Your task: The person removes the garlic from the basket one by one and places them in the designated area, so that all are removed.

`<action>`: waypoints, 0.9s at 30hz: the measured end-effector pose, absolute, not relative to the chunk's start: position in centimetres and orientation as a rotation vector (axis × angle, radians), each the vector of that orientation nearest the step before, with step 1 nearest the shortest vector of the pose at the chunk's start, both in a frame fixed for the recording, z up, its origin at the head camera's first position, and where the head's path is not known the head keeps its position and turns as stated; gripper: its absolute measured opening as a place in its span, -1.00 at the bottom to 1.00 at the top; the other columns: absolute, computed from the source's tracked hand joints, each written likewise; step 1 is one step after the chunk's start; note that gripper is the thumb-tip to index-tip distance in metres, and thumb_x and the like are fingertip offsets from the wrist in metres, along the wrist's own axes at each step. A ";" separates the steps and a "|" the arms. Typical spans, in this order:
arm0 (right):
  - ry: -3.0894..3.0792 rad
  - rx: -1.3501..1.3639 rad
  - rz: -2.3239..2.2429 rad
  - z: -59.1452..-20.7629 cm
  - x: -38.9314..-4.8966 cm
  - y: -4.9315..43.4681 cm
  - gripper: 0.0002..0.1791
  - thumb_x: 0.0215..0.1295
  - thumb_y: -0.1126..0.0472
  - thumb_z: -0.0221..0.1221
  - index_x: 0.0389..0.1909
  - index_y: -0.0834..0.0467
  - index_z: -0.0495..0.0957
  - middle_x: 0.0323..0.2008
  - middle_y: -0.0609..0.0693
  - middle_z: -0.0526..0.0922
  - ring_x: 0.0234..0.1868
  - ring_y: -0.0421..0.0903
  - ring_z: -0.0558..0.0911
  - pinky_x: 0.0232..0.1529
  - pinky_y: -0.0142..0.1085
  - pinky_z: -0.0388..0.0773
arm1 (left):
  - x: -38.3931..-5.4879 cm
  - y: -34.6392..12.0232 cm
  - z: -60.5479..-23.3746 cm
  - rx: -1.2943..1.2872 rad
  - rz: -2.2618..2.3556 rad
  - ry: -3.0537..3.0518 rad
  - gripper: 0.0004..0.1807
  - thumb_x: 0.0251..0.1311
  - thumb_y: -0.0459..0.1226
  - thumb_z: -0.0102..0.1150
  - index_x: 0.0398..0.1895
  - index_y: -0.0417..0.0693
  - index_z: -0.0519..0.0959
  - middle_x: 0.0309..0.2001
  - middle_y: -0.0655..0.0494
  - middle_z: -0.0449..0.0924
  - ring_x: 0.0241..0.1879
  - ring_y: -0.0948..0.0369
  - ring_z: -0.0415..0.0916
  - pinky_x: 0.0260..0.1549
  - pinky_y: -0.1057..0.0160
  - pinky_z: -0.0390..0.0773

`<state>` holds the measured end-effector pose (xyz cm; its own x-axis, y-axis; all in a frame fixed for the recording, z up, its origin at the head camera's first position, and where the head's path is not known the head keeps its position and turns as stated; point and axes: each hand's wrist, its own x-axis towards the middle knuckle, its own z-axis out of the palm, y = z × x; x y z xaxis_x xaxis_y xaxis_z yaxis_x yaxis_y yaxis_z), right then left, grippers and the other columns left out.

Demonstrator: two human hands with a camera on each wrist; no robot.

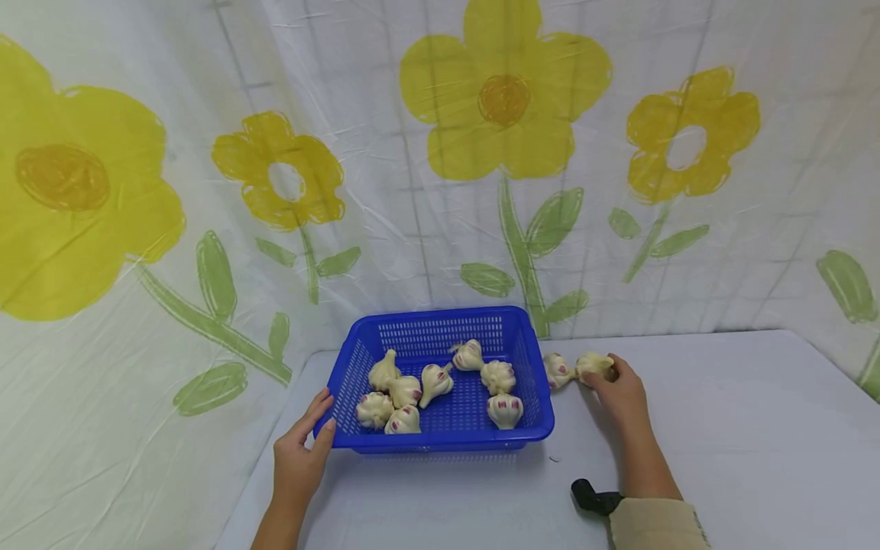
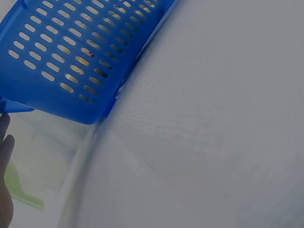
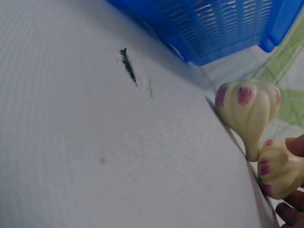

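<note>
A blue plastic basket [image 1: 440, 438] stands on the table with several garlic bulbs [image 1: 436, 382] lying inside. My left hand [image 1: 300, 458] rests on the basket's left rim near the front corner, its fingers fairly straight; in the left wrist view only part of that hand [image 2: 4, 175] shows beside the rim. Right of the basket, my right hand [image 1: 622, 391] holds a garlic bulb [image 1: 593, 367] between thumb and fingers, at table level. Another garlic bulb [image 1: 557, 370] lies between it and the basket, its stem touching or nearly touching the held bulb in the right wrist view.
A white-covered table [image 1: 742, 443] extends to the right. Behind it hangs a white curtain [image 1: 385, 252] with yellow flowers. A black device [image 1: 594, 498] sits by the right wrist, and a small dark mark [image 1: 554, 459] shows on the table in front of the basket.
</note>
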<state>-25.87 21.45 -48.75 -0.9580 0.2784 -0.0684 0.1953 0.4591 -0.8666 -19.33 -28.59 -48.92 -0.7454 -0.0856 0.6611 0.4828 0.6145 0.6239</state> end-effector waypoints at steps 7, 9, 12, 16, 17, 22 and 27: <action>-2.585 -0.451 1.608 -48.4 -25.9 21.6 -0.14 0.38 -0.02 0.11 0.52 0.29 -0.02 0.47 0.40 0.09 0.49 0.30 0.10 0.46 0.12 0.11 | -19.4 -28.6 -48.9 -0.319 -1.093 -2.171 -0.59 0.22 -0.42 0.23 0.17 -0.19 0.59 0.25 -0.05 0.53 0.26 0.53 0.37 0.21 0.61 0.30; -2.571 -0.454 1.623 -48.1 -25.9 21.6 -0.15 0.38 -0.01 0.10 0.53 0.26 -0.03 0.48 0.38 0.07 0.50 0.29 0.08 0.47 0.13 0.10 | -19.4 -28.6 -48.9 -0.321 -1.090 -2.169 -0.59 0.22 -0.42 0.23 0.17 -0.19 0.59 0.25 -0.05 0.53 0.26 0.52 0.37 0.20 0.61 0.31; -2.538 -0.466 1.641 -47.5 -25.8 21.5 -0.16 0.37 0.01 0.10 0.53 0.24 -0.02 0.50 0.33 0.08 0.51 0.27 0.05 0.47 0.14 0.08 | -19.5 -28.6 -48.9 -0.322 -1.098 -2.166 -0.59 0.23 -0.42 0.22 0.17 -0.20 0.59 0.25 -0.05 0.53 0.27 0.52 0.37 0.20 0.61 0.31; -2.487 -0.475 1.663 -46.9 -25.6 21.3 -0.17 0.36 0.04 0.11 0.54 0.21 -0.01 0.52 0.24 0.09 0.53 0.23 0.03 0.47 0.14 0.08 | -19.5 -28.6 -49.0 -0.322 -1.108 -2.163 -0.59 0.22 -0.43 0.23 0.17 -0.19 0.59 0.25 -0.05 0.53 0.26 0.51 0.38 0.20 0.60 0.32; -2.475 -0.468 1.664 -46.7 -25.5 21.2 -0.17 0.36 0.04 0.11 0.54 0.20 -0.01 0.52 0.22 0.09 0.53 0.23 0.03 0.47 0.14 0.08 | -19.5 -28.6 -49.0 -0.323 -1.110 -2.161 -0.59 0.22 -0.43 0.23 0.17 -0.19 0.59 0.25 -0.05 0.53 0.26 0.51 0.38 0.21 0.60 0.32; -2.445 -0.403 1.618 -45.7 -25.3 21.0 -0.17 0.37 0.01 0.12 0.54 0.19 0.02 0.51 0.20 0.12 0.53 0.21 0.04 0.46 0.15 0.09 | -19.4 -28.6 -48.9 -0.319 -1.110 -2.163 -0.59 0.22 -0.42 0.23 0.16 -0.20 0.59 0.25 -0.06 0.53 0.27 0.51 0.38 0.21 0.60 0.31; -2.420 -0.351 1.603 -44.2 -25.1 20.2 -0.18 0.36 -0.02 0.14 0.54 0.13 0.06 0.52 0.16 0.12 0.53 0.18 0.06 0.46 0.15 0.10 | -19.3 -28.6 -48.8 -0.310 -1.111 -2.166 -0.59 0.22 -0.43 0.23 0.16 -0.21 0.59 0.25 -0.06 0.53 0.27 0.53 0.37 0.21 0.61 0.30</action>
<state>-25.14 20.24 -44.23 -0.9479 0.3149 0.0484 0.0783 0.3774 -0.9227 -19.29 -28.56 -48.83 -0.7443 -0.0894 0.6618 0.4853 0.6083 0.6280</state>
